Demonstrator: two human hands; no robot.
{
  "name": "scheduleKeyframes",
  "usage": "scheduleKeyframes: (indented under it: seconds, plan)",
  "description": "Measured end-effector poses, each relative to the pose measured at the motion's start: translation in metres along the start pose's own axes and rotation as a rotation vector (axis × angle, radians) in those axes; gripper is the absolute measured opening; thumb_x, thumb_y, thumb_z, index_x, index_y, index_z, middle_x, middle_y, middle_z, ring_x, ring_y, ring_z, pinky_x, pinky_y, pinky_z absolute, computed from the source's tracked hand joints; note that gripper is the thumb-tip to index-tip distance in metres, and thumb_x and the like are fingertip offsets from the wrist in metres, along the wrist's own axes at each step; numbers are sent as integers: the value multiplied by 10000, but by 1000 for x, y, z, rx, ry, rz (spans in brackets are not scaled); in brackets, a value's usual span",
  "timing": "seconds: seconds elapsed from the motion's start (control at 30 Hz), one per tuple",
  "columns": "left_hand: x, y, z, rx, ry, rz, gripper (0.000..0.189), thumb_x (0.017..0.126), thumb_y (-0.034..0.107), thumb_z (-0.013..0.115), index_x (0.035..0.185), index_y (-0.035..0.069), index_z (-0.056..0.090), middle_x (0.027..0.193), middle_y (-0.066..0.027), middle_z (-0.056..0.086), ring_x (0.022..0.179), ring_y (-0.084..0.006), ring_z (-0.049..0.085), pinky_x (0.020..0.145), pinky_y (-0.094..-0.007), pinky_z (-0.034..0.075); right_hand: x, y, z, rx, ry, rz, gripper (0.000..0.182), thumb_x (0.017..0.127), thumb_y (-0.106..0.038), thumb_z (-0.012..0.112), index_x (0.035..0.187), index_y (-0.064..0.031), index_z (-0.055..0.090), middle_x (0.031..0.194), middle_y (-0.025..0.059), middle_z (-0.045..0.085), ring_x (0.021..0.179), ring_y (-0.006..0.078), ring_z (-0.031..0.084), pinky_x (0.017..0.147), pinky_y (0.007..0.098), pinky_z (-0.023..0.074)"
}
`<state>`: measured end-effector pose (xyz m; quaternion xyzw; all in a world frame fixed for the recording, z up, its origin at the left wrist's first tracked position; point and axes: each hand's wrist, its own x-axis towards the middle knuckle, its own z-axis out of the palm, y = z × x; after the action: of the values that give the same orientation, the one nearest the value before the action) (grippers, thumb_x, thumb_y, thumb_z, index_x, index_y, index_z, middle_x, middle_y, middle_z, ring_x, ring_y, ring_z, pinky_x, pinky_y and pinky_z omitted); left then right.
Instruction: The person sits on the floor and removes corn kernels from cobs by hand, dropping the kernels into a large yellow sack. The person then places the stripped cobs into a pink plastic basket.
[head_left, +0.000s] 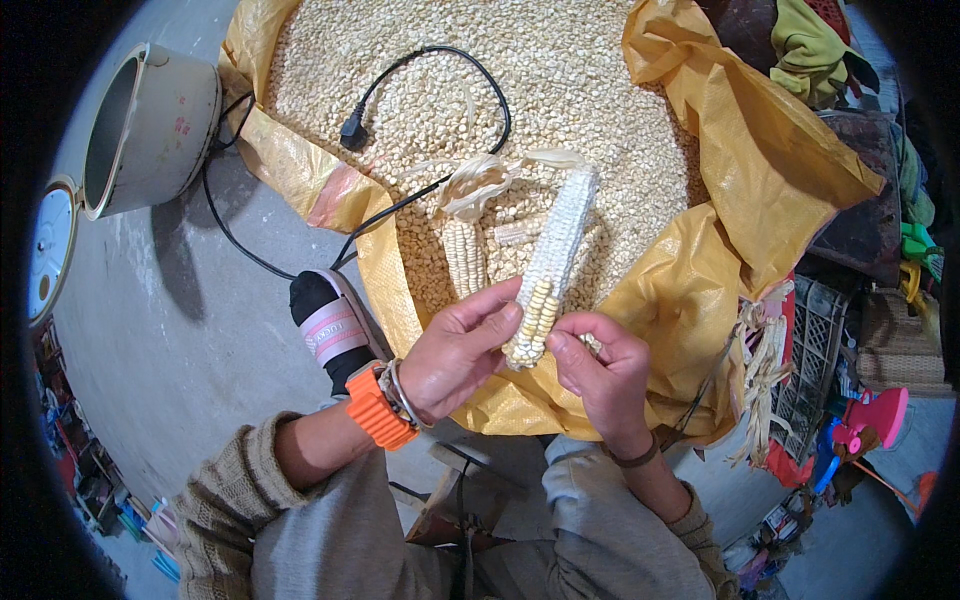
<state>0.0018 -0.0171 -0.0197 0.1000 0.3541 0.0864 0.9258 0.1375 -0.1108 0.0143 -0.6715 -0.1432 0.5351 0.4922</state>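
A partly shelled corn cob (559, 232) is tilted in front of me, white and bare at its upper part. Pale yellow kernels (538, 315) cover its lower end. My left hand (465, 345) grips the cob's lower left side between thumb and fingers. At the lower right edge, the thumb and curled forefinger of my right hand (604, 367) are against the kernels. Beneath the cob lies a large heap of loose corn kernels (577, 75) in a yellow woven sack (772, 165). Another corn cob (464, 255), its rows full and its husk (480, 184) pulled back, rests on the heap.
A black power cord with a plug (354, 133) loops over the kernels. A white metal pot (161, 127) lies tipped on the concrete floor (150, 322) at left. My slippered foot (334, 326) is beside the sack. At right are a black plastic crate (806, 360) and dry husks (761, 382).
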Motion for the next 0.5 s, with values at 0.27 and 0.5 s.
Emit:
scheduleKeyframes:
  seconds: [0.27, 0.5]
  plan:
    - [1, 3, 0, 27, -32, 18, 380, 901, 145, 481, 1256, 42, 396, 1135, -51, 528, 1039, -137, 508, 902, -300, 409, 2, 3, 0, 280, -57, 69, 115, 873, -109, 524, 855, -5, 569, 587, -30, 453, 465, 32, 380, 402, 177, 299]
    - [-4, 10, 0, 28, -38, 34, 367, 860, 78, 546, 1207, 48, 429, 1036, -13, 560, 928, -88, 532, 802, -240, 434, 4, -5, -1, 513, -106, 304, 314, 935, -264, 370, 864, 6, 514, 658, 61, 483, 487, 111, 434, 426, 236, 362]
